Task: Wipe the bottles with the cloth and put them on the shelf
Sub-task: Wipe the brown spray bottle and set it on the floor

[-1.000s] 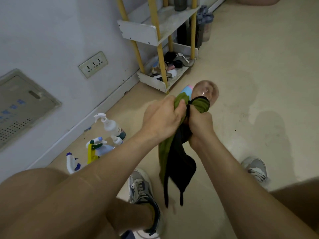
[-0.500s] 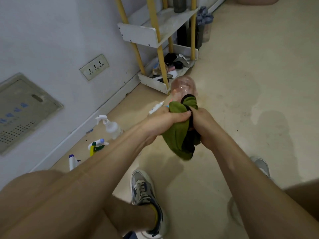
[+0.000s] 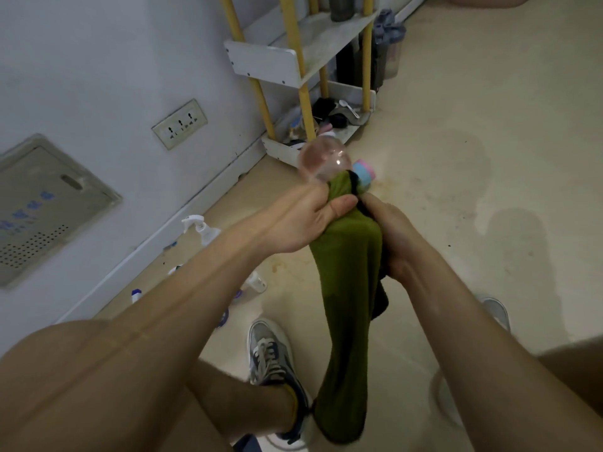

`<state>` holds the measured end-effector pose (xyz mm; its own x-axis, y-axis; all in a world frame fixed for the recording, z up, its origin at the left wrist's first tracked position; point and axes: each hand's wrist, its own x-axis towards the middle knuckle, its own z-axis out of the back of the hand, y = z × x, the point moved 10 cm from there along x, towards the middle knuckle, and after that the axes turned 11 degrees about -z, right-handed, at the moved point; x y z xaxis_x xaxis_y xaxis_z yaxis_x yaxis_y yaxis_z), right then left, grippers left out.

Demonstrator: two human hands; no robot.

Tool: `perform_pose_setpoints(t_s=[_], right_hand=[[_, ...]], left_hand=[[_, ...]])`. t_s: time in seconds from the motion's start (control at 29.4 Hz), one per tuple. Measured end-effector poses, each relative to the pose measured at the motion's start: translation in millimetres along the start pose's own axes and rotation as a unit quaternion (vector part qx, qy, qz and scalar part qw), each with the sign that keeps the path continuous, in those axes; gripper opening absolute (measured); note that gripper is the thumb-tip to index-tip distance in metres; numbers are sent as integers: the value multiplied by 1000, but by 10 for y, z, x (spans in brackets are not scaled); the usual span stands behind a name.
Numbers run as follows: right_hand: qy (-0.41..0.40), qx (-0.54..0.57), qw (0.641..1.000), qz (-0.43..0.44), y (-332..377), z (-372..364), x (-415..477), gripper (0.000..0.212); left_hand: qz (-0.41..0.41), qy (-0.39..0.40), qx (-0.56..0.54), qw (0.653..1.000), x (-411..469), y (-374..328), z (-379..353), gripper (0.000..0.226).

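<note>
Both hands hold a clear pinkish bottle (image 3: 321, 161) in front of me, its rounded end poking up out of a green cloth (image 3: 349, 275). A pink and blue part (image 3: 363, 171) shows just to its right. My left hand (image 3: 303, 220) grips the cloth-wrapped bottle from the left, thumb pressed on the cloth. My right hand (image 3: 391, 243) grips the cloth from the right. The cloth hangs down long towards my shoe. The shelf (image 3: 270, 63), white trays on yellow posts, stands against the wall beyond.
Several spray bottles (image 3: 202, 228) lie and stand on the floor by the skirting at the left. Dark bottles (image 3: 388, 44) stand by the shelf, and its bottom tray (image 3: 339, 117) holds clutter. My shoes (image 3: 270, 353) are below the hands. A wall socket (image 3: 179, 123) is at the left.
The bunched cloth has dropped open and now hangs long below my hands. The bottle's pink and blue part has come into view beside the clear end.
</note>
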<state>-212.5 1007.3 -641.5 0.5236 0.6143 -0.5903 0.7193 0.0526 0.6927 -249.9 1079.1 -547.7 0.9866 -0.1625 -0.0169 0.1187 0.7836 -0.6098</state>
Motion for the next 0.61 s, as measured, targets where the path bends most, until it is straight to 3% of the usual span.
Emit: perform_pose_setpoints(t_s=[0.1,0.2,0.31,0.51,0.61], right_hand=[[-85,-14,994,69,113,106,29,19],[-138,33,987,76,103,165,7,25],[-174,46,980,82,73,246,25,33],[-221,6,974,55,108,427,19,34],[-147,51,988,-12,46,364,90,38]], left_hand=[[67,2,-54,996,-90,252,62,10],[123,-88,-106,983,-160,391,192,31],[193,-59,-269,942,-237,385,-110,38],[97,-67,-35,992,-99,138,10,15],[82,-147,-144,975,-100,105,233,16]])
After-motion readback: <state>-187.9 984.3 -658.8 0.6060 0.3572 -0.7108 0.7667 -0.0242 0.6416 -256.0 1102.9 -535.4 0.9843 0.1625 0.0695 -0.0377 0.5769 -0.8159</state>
